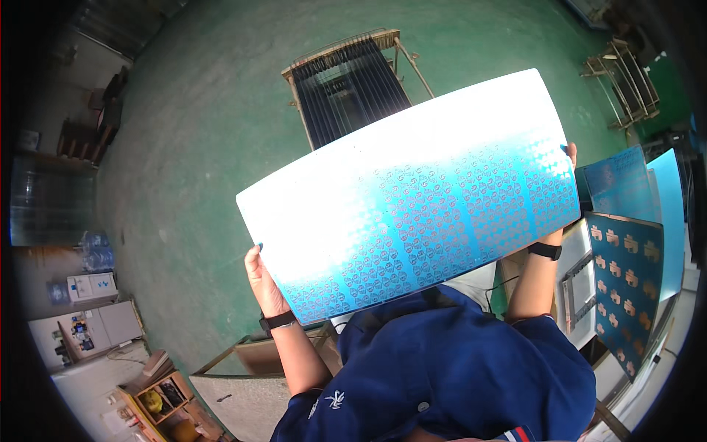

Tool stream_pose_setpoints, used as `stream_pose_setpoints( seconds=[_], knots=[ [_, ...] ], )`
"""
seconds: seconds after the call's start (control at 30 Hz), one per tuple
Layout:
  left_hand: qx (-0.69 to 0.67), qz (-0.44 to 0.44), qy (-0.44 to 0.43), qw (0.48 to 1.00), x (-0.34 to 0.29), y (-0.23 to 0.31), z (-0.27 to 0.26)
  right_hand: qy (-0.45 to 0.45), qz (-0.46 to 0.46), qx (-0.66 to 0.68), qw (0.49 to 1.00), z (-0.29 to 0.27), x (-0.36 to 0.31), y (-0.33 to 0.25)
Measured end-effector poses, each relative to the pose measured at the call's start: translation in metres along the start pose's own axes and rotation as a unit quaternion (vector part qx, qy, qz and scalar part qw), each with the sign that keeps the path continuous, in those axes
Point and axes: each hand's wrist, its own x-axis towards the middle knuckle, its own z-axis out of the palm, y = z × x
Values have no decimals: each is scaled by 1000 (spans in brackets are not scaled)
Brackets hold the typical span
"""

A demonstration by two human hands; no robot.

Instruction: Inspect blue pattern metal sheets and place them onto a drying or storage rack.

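Blue sheet (442, 214): wide, curved in the fisheye view, held up in front of the torso between both hands; lower-left corner sits lower than the right one. Rows of small dark printed motifs; glare washes out the upper and left parts.
Left hand (266, 286): partly closed on the left short edge, fingertips at the rim, rest of the palm alongside.
Right hand (571, 153): fingertips curled on the right short edge; most of the hand hidden behind the sheet, so how far it closes there can't be told.
Wrists: dark band on each, left (278, 321) and right (545, 251).
Shirt (464, 361): navy, just below the sheet's lower edge.
Rack (342, 51): pale frame with dark slats, on the green floor (177, 184) beyond the sheet, partly covered by it.
Right side: dark panel (616, 249) with pale shapes, leaning blue panel (669, 221) behind it.
Lower left: wooden compartment box (132, 405), yellow item (152, 401) inside.
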Motion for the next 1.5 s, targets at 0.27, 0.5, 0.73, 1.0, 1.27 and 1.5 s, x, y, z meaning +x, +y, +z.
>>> stream_pose_setpoints(
  seconds=[0.27,0.5,0.73,1.0,1.27,1.5],
  knots=[
    [-103,-79,-62,990,0,0,-4,-52,-27,64,996,-6,3,15],
    [-108,-80,-36,990,-1,4,10,-45,41,155,986,-7,9,25],
    [-42,-211,-14,977,3,-22,7,15,126,317,940,5,-17,56],
    [-219,-263,-62,937,-6,-69,80,-153,239,360,889,130,-93,-25],
    [117,-258,-176,943,9,-102,78,-89,51,0,995,133,-34,-34],
    [337,-35,3,941,52,-133,2,-127,14,-90,988,159,-28,-3]
  ],
)
